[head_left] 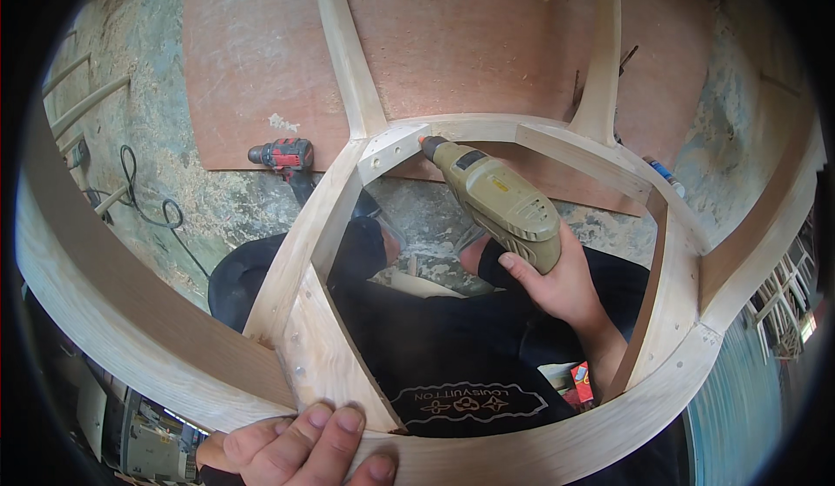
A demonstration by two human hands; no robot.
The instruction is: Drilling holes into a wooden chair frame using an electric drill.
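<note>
A pale wooden chair frame (539, 447) with a curved seat ring, legs and corner blocks fills the middle of the head view. My left hand (300, 447) grips its near rail at the lower left, fingers over the top face. From inside the ring, my right hand (565, 281) is wrapped round the rear of an olive-green power drill (500, 194). The drill's orange tip meets or nearly meets the far-left corner block (396, 149), which has drilled holes. Screw heads or filled holes dot the near-left corner block (326, 334).
A red-and-black cordless drill (291, 155) lies left of the frame, at the edge of a reddish-brown board (252, 60). A black cable (130, 181) curls over the dusty floor. A small blue cylinder (665, 175) lies beyond the right side; a red box (581, 382) shows through the ring.
</note>
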